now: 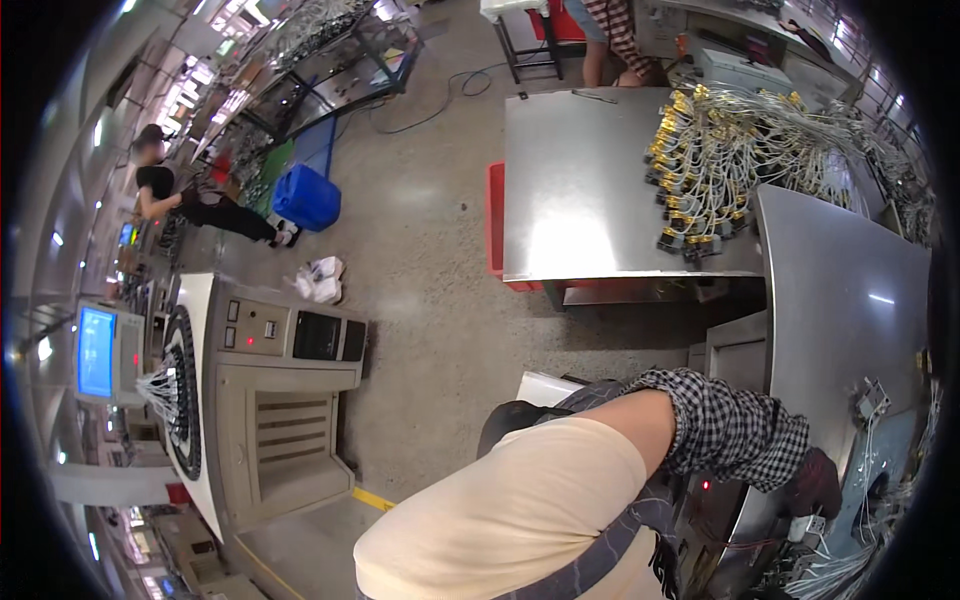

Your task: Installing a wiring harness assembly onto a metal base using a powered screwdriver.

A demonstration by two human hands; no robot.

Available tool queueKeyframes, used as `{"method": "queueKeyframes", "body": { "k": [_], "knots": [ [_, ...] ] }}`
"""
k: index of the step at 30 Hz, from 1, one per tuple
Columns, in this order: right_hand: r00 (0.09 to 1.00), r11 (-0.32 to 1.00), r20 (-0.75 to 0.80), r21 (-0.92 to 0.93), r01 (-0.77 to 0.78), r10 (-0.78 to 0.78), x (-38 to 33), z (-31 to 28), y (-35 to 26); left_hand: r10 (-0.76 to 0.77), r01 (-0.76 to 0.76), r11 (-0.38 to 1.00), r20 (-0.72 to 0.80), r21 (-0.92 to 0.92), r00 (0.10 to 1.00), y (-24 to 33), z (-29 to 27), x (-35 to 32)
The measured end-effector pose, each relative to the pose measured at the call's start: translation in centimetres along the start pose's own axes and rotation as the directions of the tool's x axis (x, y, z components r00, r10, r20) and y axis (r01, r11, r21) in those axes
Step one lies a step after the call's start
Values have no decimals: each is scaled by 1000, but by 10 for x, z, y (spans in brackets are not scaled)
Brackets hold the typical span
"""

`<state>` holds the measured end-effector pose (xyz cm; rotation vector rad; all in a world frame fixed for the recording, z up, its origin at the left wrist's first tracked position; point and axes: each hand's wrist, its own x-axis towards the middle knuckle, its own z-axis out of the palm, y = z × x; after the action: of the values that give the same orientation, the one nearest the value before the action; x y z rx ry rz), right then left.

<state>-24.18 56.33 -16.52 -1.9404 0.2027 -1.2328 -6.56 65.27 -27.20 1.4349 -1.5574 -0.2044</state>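
Observation:
My left arm, in a cream sleeve and a black-and-white checked oversleeve, reaches to the right. My left hand [818, 484], in a dark red glove, is curled over the right workbench with its fingertips at a white cable connector [806, 529]. The fingers appear closed on it, though they show only partly. Grey-white cables [825, 575] lie bunched just below the hand. Farther up the bench, a grey connector [873, 400] with cables rests near a blue-grey surface [880, 460]. My right hand does not show.
A steel table [580, 180] holds a heap of cables with yellow-and-black connectors [700, 190]; a raised metal panel [850, 290] stands beside it. At left are a beige machine [280, 400] and a blue drum [307, 197]. One person [165, 190] stands far left, another [610, 40] behind the table.

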Motion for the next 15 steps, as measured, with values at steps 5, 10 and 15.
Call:
{"method": "queueKeyframes", "body": {
  "k": [5,10,15],
  "knots": [
    [989,968,59,205,-142,132,-5,6,10,71,-71,997,-25,8,997,-13,7,-8],
    [970,879,118,410,-243,213,-5,5,10,28,-109,974,-374,-199,927,-32,47,1],
    [943,773,163,541,-331,289,-6,7,18,13,-70,956,-200,-286,980,-42,27,-2]
  ]
}}
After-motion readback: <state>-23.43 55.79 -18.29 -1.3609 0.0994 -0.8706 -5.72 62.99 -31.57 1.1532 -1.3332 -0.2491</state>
